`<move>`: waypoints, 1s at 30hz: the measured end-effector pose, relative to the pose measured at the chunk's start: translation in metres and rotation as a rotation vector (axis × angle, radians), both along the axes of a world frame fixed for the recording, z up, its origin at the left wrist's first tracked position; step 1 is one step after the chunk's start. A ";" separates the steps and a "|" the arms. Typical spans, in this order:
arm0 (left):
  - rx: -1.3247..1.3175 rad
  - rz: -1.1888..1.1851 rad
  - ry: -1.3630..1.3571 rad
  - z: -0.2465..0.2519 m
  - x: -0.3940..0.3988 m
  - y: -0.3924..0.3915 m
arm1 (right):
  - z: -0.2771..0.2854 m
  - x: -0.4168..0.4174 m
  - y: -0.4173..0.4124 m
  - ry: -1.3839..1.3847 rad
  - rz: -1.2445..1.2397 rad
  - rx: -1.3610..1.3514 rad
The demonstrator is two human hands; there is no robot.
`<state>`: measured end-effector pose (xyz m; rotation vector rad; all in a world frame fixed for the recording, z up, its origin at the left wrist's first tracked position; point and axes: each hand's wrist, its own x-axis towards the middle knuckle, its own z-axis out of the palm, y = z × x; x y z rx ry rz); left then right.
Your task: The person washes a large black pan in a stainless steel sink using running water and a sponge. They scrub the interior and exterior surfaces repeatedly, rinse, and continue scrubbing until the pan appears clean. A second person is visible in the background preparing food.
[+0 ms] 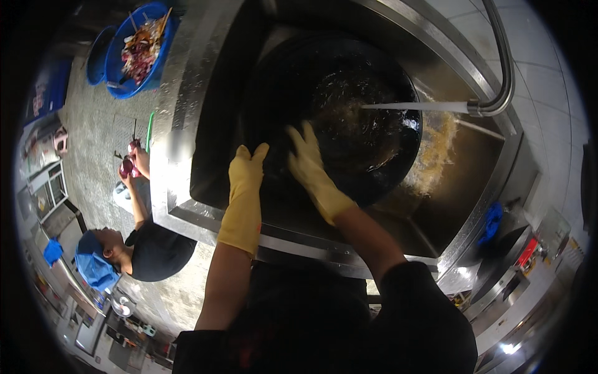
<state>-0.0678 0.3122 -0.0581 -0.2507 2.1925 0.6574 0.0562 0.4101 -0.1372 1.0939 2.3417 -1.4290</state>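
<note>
A large round black pan or wok (355, 154) lies in a stainless-steel sink (467, 173). Water runs into it from a curved metal faucet (507, 70), and its surface ripples. My left hand (246, 170), in a yellow rubber glove, is at the pan's left side; the dark surroundings hide whether its curled fingers grip the rim. Over the pan's lower left part is my right hand (306, 161), gloved likewise, slightly blurred, fingers spread and holding nothing visible. Brownish, foamy water (434, 159) lies in the sink beside the pan's right edge.
The sink's steel rim (299, 245) runs between me and the pan. A co-worker in a blue cap (96, 262) handles red onions (127, 166) at the left. Beyond are a blue basin (112, 61) of mixed scraps and a floor drain grate (124, 131). White tiles line the right.
</note>
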 end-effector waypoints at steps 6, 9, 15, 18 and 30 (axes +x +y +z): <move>0.110 0.086 0.138 -0.028 0.005 -0.016 | -0.043 0.009 0.181 -0.348 0.107 0.806; 0.074 0.085 0.096 -0.026 0.003 -0.016 | -0.052 0.110 0.185 -0.451 0.104 1.057; -0.030 -0.052 0.142 -0.022 0.003 -0.015 | 0.003 0.074 0.011 -0.358 0.184 0.002; 0.074 -0.038 0.148 -0.018 0.003 -0.014 | -0.021 -0.016 0.016 0.067 0.206 0.158; -0.003 -0.003 0.104 -0.018 0.004 -0.011 | -0.033 0.135 0.082 -0.748 0.379 0.672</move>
